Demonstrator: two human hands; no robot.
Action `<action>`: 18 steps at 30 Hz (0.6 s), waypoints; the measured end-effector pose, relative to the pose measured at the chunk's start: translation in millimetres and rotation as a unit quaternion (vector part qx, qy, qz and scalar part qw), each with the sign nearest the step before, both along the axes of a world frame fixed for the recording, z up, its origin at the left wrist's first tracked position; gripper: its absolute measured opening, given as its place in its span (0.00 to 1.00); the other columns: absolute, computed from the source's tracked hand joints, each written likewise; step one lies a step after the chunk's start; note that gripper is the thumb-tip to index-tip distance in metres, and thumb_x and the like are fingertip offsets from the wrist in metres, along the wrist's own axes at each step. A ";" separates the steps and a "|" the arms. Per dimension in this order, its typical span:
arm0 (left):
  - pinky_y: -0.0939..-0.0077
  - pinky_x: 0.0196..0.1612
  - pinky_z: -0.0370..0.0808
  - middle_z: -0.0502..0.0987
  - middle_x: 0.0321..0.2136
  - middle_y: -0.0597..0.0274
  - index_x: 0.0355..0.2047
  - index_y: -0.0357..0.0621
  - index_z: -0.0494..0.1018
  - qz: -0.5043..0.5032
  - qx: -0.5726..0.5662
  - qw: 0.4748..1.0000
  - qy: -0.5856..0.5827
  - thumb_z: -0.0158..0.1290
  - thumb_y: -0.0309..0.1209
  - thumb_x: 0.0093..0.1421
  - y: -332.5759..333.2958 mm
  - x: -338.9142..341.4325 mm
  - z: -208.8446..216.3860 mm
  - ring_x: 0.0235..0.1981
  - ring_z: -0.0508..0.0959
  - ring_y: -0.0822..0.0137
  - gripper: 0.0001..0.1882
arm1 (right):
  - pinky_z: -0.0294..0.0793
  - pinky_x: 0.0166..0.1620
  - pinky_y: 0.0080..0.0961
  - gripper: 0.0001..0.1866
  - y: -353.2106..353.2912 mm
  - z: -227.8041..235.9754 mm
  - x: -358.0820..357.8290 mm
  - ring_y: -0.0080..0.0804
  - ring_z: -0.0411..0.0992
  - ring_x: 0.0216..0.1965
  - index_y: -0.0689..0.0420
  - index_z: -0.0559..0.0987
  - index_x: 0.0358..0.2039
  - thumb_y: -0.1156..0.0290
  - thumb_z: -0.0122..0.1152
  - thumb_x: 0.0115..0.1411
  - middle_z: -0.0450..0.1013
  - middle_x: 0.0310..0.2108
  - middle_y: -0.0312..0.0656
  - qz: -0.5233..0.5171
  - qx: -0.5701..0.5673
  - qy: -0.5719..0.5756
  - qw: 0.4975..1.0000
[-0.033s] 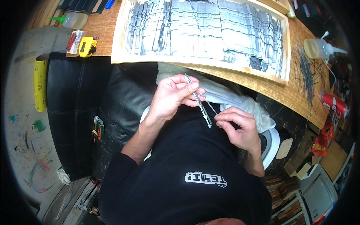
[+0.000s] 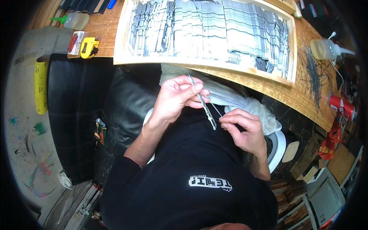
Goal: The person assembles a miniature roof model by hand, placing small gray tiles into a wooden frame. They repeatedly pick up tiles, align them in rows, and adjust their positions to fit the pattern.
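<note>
One grey strip (image 2: 208, 111) is slanting in front of the person's dark shirt (image 2: 188, 157), below the near edge of the table. Its long axis is running from upper left to lower right, one end rising past the left thumb, the other pointing down toward the right hand. The left hand (image 2: 176, 96) is pinching the strip between thumb and fingers. The right hand (image 2: 245, 132), well clear of the left, is gripping one thin stick (image 2: 216, 109) by its lower end; the stick is leaning up toward the left fingers, and whether it is touching them I cannot tell.

Just beyond, one pale cloth (image 2: 264, 113) is bunching under the table edge. The brown wooden table (image 2: 103, 30) is bearing one light wooden tray (image 2: 122, 38), where grey strips too many to count are lying packed. Two squeeze bottles (image 2: 78, 21) are flanking the tray, one per side; one yellow tool (image 2: 89, 48) is resting at left and one red can (image 2: 342, 107) at right.

Farther left, one black couch (image 2: 80, 115) is standing beside one yellow tube (image 2: 41, 86), and paint is speckling the grey floor (image 2: 30, 153).
</note>
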State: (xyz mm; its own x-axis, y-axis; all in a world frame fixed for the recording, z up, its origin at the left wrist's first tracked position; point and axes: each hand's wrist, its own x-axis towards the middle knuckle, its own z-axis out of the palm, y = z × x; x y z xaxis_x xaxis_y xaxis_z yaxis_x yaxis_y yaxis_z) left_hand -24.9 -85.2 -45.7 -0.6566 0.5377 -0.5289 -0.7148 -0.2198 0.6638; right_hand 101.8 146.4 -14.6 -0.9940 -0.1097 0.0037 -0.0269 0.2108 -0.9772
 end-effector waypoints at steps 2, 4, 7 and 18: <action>0.74 0.35 0.90 0.86 0.39 0.46 0.47 0.33 0.78 0.008 -0.006 1.000 -0.007 0.61 0.28 0.71 1.2 0.7 0.8 0.38 0.90 0.57 0.10 | 0.80 0.38 0.25 0.09 -1.2 -0.8 -0.8 0.34 0.82 0.34 0.66 0.86 0.41 0.85 0.70 0.59 0.83 0.36 0.47 -0.001 0.004 0.004 1.000; 0.74 0.35 0.90 0.86 0.38 0.45 0.46 0.33 0.78 0.021 0.001 1.000 -0.012 0.61 0.27 0.71 3.6 4.2 -1.6 0.37 0.90 0.57 0.09 | 0.81 0.37 0.25 0.08 -6.1 1.2 -2.4 0.33 0.82 0.34 0.66 0.87 0.40 0.84 0.71 0.59 0.83 0.35 0.46 -0.012 -0.003 -0.011 1.000; 0.74 0.35 0.90 0.85 0.38 0.45 0.45 0.33 0.78 0.037 0.007 0.999 -0.012 0.61 0.27 0.70 5.7 7.8 -1.8 0.37 0.90 0.57 0.09 | 0.81 0.36 0.23 0.07 -8.9 0.0 -1.5 0.30 0.83 0.32 0.66 0.87 0.39 0.83 0.72 0.59 0.84 0.34 0.45 -0.020 -0.003 -0.036 0.999; 0.74 0.35 0.91 0.86 0.38 0.44 0.44 0.33 0.79 -0.001 -0.020 0.999 0.048 0.60 0.24 0.70 3.1 5.1 -3.8 0.37 0.90 0.57 0.06 | 0.82 0.33 0.17 0.06 -8.5 3.1 -3.2 0.23 0.82 0.30 0.67 0.86 0.36 0.85 0.71 0.56 0.83 0.33 0.43 -0.075 0.012 -0.061 0.995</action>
State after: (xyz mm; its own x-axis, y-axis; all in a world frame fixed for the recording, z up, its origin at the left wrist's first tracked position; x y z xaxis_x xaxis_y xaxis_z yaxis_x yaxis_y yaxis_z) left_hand -19.8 -82.1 -49.5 -0.7041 0.5195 -0.4842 -0.6479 -0.1908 0.7375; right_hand 98.6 137.8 -11.6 -0.9920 0.0407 -0.1192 0.1254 0.2266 -0.9659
